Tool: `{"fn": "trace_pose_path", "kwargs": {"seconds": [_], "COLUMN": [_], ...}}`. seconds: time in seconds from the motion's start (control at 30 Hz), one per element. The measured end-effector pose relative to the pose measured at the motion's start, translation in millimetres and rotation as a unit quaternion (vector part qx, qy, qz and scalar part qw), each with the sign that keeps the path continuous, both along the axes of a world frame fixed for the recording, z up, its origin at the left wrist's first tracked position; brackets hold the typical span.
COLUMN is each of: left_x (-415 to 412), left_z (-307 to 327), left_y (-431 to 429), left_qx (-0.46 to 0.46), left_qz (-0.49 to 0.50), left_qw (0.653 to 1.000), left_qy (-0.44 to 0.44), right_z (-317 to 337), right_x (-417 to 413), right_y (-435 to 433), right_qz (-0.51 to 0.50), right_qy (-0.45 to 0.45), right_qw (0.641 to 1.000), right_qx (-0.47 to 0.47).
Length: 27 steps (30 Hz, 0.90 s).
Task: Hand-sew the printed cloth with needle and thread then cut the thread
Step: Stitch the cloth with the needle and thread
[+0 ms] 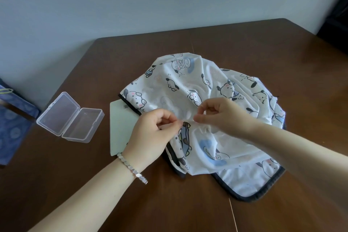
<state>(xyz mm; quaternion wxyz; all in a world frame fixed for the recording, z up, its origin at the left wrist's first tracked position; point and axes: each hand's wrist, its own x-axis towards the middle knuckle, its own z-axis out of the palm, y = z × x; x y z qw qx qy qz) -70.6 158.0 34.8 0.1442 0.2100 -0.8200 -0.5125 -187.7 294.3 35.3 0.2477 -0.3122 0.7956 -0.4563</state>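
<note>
A white printed cloth (190, 84) with cartoon dogs and a dark border lies bunched on the brown table (244, 39). My left hand (152, 137), with a silver bracelet on its wrist, pinches a fold of the cloth between thumb and fingertips. My right hand (216, 115) pinches the same raised fold just to the right, so the two hands almost meet. No needle, thread or scissors can be made out.
An open clear plastic box (69, 117) lies left of the cloth. A pale card (120, 128) with a barcode sits partly under the cloth and my left hand. A blue patterned bag (13, 117) stands at the left table edge. A wall rises behind.
</note>
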Motion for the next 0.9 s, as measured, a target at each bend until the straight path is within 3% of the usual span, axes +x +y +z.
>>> {"fn": "trace_pose_path", "kwargs": {"seconds": [0.2, 0.33, 0.6, 0.67, 0.73, 0.8, 0.9], "left_x": [-0.8, -0.7, 1.6, 2.2, 3.1, 4.1, 5.4], "left_z": [2.3, 3.5, 1.6, 0.9, 1.0, 2.2, 3.9], "left_y": [0.9, -3.4, -8.0, -8.6, -9.2, -8.4, -6.7], "left_qx": [-0.013, -0.044, -0.045, -0.018, 0.038, 0.093, 0.126], "left_qz": [-0.008, 0.003, 0.038, 0.052, 0.062, 0.065, 0.065], "left_qw": [1.0, 0.999, 0.998, 0.998, 0.997, 0.993, 0.989], "left_qy": [0.001, 0.002, -0.009, -0.012, -0.021, -0.029, -0.037], "right_z": [1.4, 1.9, 7.8, 8.7, 14.4, 20.0, 22.6], "right_x": [-16.1, -27.7, -23.2, -16.1, -3.3, 11.1, 30.1], "right_y": [14.4, 26.1, 26.1, 24.8, 23.0, 21.0, 16.7], "right_qz": [-0.085, -0.14, -0.178, -0.183, -0.171, -0.143, -0.103], "right_qy": [0.083, 0.086, 0.109, 0.041, -0.113, -0.261, -0.323], "right_qw": [0.99, 0.976, 0.967, 0.977, 0.978, 0.954, 0.938], "right_qx": [0.072, 0.142, 0.146, 0.101, 0.033, -0.035, -0.075]}}
